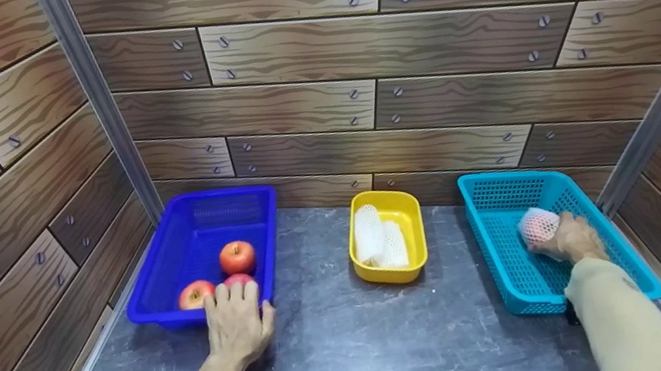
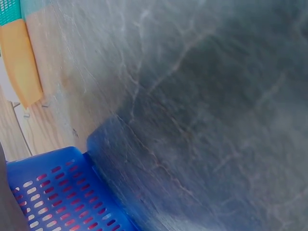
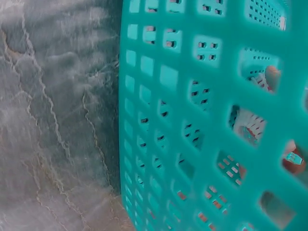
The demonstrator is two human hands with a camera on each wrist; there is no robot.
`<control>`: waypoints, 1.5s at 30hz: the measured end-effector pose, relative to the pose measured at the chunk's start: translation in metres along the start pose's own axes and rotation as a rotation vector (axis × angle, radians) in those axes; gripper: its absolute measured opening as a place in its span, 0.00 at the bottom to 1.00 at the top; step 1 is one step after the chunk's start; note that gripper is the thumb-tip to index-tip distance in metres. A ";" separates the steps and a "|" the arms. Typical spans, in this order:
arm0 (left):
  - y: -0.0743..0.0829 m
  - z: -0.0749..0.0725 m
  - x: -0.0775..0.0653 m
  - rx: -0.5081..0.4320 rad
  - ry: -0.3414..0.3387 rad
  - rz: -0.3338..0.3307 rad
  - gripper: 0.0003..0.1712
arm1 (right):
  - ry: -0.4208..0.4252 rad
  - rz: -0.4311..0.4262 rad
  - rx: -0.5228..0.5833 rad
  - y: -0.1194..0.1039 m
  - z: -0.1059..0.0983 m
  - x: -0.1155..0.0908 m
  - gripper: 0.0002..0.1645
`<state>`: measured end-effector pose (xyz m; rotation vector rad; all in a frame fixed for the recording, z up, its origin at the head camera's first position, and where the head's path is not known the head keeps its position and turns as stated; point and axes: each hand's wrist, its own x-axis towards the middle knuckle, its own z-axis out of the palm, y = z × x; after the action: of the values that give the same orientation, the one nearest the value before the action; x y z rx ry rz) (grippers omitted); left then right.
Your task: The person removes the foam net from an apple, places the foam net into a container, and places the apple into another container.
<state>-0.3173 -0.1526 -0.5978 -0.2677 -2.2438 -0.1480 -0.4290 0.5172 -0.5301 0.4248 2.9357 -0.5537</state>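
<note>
In the head view my left hand (image 1: 237, 326) lies over the front rim of the blue basket (image 1: 148, 267), its fingers stretched out beside a partly covered apple (image 1: 240, 279). Whether the fingertips touch that apple is hidden. Two more red apples lie in this basket: one apple (image 1: 238, 257) behind it, another apple (image 1: 196, 294) to its left. On the right, my right hand (image 1: 574, 238) holds an apple in a white foam net (image 1: 539, 225) inside the teal basket (image 1: 500, 251). Through the basket's holes, the right wrist view shows parts of the net (image 3: 250, 126) and fingers.
Between the baskets stands a yellow tub (image 1: 392, 274) with white foam nets (image 1: 369, 236) in it. Wood-patterned walls (image 1: 304, 103) enclose the grey marbled table (image 1: 357, 354) at the back and both sides. The left wrist view shows the blue basket's perforated side (image 2: 62, 187).
</note>
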 end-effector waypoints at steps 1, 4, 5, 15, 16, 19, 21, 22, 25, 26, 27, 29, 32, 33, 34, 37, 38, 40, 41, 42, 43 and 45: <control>0.000 0.000 0.000 -0.002 -0.002 -0.001 0.20 | -0.004 -0.001 0.000 0.000 0.001 -0.002 0.73; 0.002 0.000 -0.002 -0.005 -0.006 0.001 0.20 | -0.007 0.006 0.008 0.002 0.003 -0.007 0.72; 0.003 0.000 -0.002 -0.006 -0.009 0.002 0.20 | -0.004 0.008 0.007 0.003 0.004 -0.008 0.72; 0.011 0.000 -0.007 -0.017 -0.051 0.000 0.20 | 0.062 0.042 0.061 0.013 0.016 -0.024 0.69; 0.011 0.000 -0.007 -0.017 -0.047 -0.002 0.20 | 0.074 0.039 0.075 0.012 0.015 -0.024 0.69; 0.011 -0.001 -0.007 -0.018 -0.029 -0.010 0.20 | 0.120 0.007 0.109 0.005 0.012 -0.025 0.69; 0.010 -0.001 -0.007 -0.020 -0.017 -0.013 0.21 | 0.156 -0.015 0.125 -0.001 0.008 -0.025 0.68; 0.010 -0.001 -0.006 -0.020 -0.014 -0.015 0.21 | 0.172 -0.020 0.135 -0.003 0.006 -0.025 0.67; 0.008 -0.002 -0.006 -0.025 -0.007 -0.022 0.21 | 0.212 -0.038 0.160 -0.012 0.000 -0.026 0.66; 0.008 -0.002 -0.005 -0.026 -0.007 -0.025 0.21 | 0.221 -0.043 0.171 -0.014 -0.002 -0.026 0.65; 0.008 -0.002 -0.005 -0.027 -0.006 -0.027 0.21 | 0.229 -0.047 0.181 -0.016 -0.004 -0.027 0.65; 0.007 -0.003 -0.004 -0.027 -0.007 -0.031 0.21 | 0.239 -0.057 0.202 -0.021 -0.008 -0.030 0.64; 0.005 -0.005 -0.002 -0.028 -0.008 -0.032 0.21 | 0.250 -0.075 0.235 -0.027 -0.013 -0.036 0.64; 0.005 -0.005 -0.002 -0.029 -0.006 -0.032 0.21 | 0.253 -0.082 0.243 -0.029 -0.014 -0.038 0.64; 0.004 -0.005 -0.001 -0.031 -0.001 -0.031 0.21 | 0.257 -0.091 0.251 -0.032 -0.016 -0.040 0.64; 0.003 -0.005 0.000 -0.036 0.011 -0.028 0.21 | 0.275 -0.121 0.269 -0.041 -0.019 -0.049 0.63; 0.003 -0.004 0.000 -0.038 0.015 -0.027 0.21 | 0.285 -0.131 0.275 -0.044 -0.020 -0.052 0.62; 0.004 -0.004 0.001 -0.041 0.021 -0.026 0.21 | 0.307 -0.160 0.289 -0.050 -0.021 -0.059 0.61; 0.004 -0.004 0.001 -0.042 0.020 -0.026 0.21 | 0.318 -0.175 0.297 -0.053 -0.021 -0.063 0.60; 0.004 -0.004 0.001 -0.043 0.020 -0.025 0.21 | 0.330 -0.192 0.306 -0.056 -0.021 -0.067 0.59; 0.005 -0.004 0.001 -0.044 0.021 -0.025 0.21 | 0.339 -0.207 0.314 -0.059 -0.021 -0.071 0.57; 0.005 -0.003 0.000 -0.046 0.022 -0.023 0.21 | 0.351 -0.233 0.330 -0.064 -0.020 -0.080 0.55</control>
<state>-0.3135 -0.1480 -0.5955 -0.2634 -2.2245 -0.2137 -0.3729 0.4476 -0.4762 0.2286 3.2567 -1.1086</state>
